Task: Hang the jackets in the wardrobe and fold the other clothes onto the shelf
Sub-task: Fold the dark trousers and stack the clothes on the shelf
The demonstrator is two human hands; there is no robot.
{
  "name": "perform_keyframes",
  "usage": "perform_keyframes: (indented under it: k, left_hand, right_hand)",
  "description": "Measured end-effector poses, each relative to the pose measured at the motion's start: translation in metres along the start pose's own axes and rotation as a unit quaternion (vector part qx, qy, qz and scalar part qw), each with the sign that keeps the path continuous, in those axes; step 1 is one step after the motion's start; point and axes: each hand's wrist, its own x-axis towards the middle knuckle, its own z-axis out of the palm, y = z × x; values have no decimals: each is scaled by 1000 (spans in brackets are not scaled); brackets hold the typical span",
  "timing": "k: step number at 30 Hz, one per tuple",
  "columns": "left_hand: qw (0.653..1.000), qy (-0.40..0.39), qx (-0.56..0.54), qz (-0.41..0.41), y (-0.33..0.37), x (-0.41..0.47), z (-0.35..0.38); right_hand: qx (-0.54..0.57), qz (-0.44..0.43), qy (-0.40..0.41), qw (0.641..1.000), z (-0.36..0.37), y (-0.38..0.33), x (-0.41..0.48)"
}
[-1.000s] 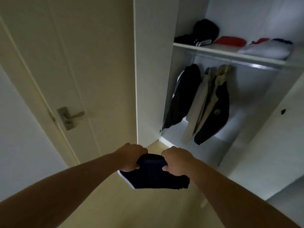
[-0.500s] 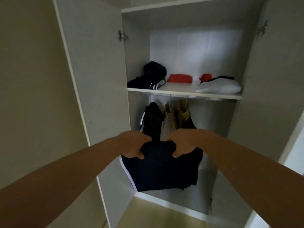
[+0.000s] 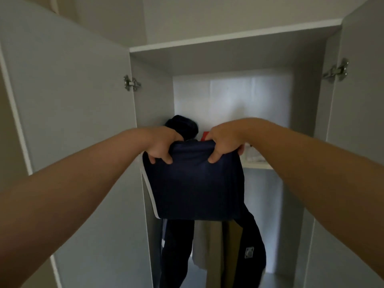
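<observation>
Hands are stretched out toward an open wardrobe (image 3: 228, 96). A folded blue cloth (image 3: 197, 183) with a thin white edge is gripped at its top by both of them. The left hand (image 3: 160, 146) is curled round the top left corner, with its fingers pressed on the front of the cloth. The right hand (image 3: 223, 142) is curled round the top right corner in the same way.

The blue cloth is held up in the air at the height of the shelf (image 3: 257, 165) and hangs down in front of it. It cannot be told if it touches the shelf.

On the shelf, a black pile (image 3: 182, 125) is seen behind the left hand. A bit of red cloth (image 3: 205, 135) is seen just beside the right hand. Something white (image 3: 254, 156) is partly hidden by the right arm.

Under the shelf, a black jacket (image 3: 176, 246), a light jacket (image 3: 204, 246) and a dark jacket (image 3: 251, 246) with a small badge are hung side by side. Their tops are hidden by the blue cloth.

The left door (image 3: 72, 100) and the right door (image 3: 357, 121) are swung wide.
</observation>
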Motion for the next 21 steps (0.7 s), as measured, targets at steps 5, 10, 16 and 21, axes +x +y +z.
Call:
perform_keyframes:
  k: [5, 10, 16, 21]
  left_hand:
    - [992, 25, -118, -46, -15, 54, -55]
    - [983, 45, -164, -63, -33, 98, -102]
    - [983, 81, -155, -57, -59, 150, -129]
    - [968, 248, 32, -32, -94, 191, -140]
  right_hand:
    - [47, -4, 43, 998, -69, 27, 47]
    - [90, -22, 50, 994, -120, 47, 85]
    - [161, -30, 87, 983, -148, 60, 137]
    - [100, -61, 242, 963, -153, 61, 194]
